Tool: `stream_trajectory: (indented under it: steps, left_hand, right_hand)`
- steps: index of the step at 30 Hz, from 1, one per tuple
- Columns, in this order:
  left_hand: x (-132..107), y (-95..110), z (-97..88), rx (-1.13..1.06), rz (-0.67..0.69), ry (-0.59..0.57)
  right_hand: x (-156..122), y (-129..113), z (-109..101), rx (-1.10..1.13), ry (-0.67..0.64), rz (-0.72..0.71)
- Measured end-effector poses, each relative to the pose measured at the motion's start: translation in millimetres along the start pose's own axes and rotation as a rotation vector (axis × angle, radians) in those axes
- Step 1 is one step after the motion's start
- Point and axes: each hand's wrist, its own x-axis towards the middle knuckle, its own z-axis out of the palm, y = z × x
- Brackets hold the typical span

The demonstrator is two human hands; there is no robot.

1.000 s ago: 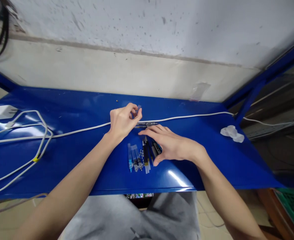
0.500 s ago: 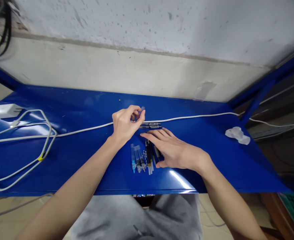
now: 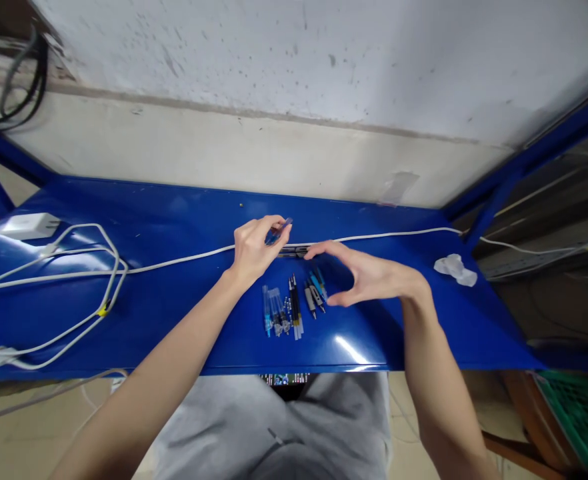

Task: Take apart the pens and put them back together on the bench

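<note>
My left hand [image 3: 255, 248] pinches a small clear pen part [image 3: 282, 229] between thumb and fingertips, just above the white cable [image 3: 174, 263]. My right hand [image 3: 369, 275] hovers over the blue shelf [image 3: 184, 213] with fingers curved and spread, holding nothing, its fingertips near a dark pen [image 3: 294, 251] lying by the cable. Below the hands lies a row of pen parts [image 3: 294, 303]: clear barrels, black refills and blue-tipped pieces.
White cables loop at the left [image 3: 99, 293] and run to a white charger [image 3: 30, 225]. A crumpled white wad [image 3: 455, 269] lies at the right. A plaster wall stands behind. A green crate [image 3: 581, 413] sits at the lower right. My grey-clad lap shows below.
My right hand has lifted off the pen parts and moved right, uncovering the blue-tipped pieces. The left hand holds its pinch in the same place.
</note>
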Motion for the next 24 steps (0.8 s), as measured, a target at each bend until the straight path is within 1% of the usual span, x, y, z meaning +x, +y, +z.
stream_trajectory:
  steps: [3, 5, 7, 9, 11, 14, 16, 17, 18, 20, 22, 24]
  left_hand:
    - [1.9, 1.5, -0.1, -0.04, 0.036, -0.046]
    - [3.9, 6.4, -3.9, -0.091, 0.079, -0.058]
    - [6.8, 14.1, -9.7, -0.135, 0.105, -0.021]
    - [10.9, 22.4, -14.5, -0.163, 0.117, 0.027]
    - [16.3, 28.3, -15.4, -0.177, 0.133, 0.033]
    - [24.2, 29.1, -9.4, -0.176, 0.149, -0.016]
    - [26.9, 25.5, -4.7, -0.15, 0.138, -0.064]
    - [27.1, 23.4, -3.3, -0.125, 0.145, -0.092]
    - [26.6, 21.4, -2.8, -0.091, 0.168, -0.126]
    - [24.4, 18.5, -3.9, -0.012, 0.243, -0.201]
    - [21.5, 17.1, -5.9, 0.041, 0.291, -0.269]
    - [18.8, 16.5, -6.8, 0.046, 0.276, -0.311]
  right_hand:
    - [-5.4, 9.9, -17.6, 0.188, 0.129, -0.037]
    - [-6.4, 16.6, -21.3, 0.315, 0.21, -0.059]
    - [-4.3, 22.4, -20.2, 0.413, 0.265, -0.099]
    - [2.2, 27.0, -17.3, 0.44, 0.346, -0.119]
    - [13.7, 30.9, -14.4, 0.386, 0.466, -0.081]
    - [37.4, 37.4, -9.0, 0.286, 0.618, -0.022]
    - [52.6, 42.1, -2.4, 0.247, 0.731, -0.018]
    - [58.7, 44.3, 2.1, 0.213, 0.811, -0.014]
    - [63.3, 46.0, 7.5, 0.158, 0.893, -0.011]
    - [68.0, 48.0, 19.4, -0.024, 1.004, -0.004]
    - [68.2, 47.9, 30.6, -0.222, 1.024, 0.019]
    - [66.8, 46.4, 38.4, -0.348, 1.0, 0.054]
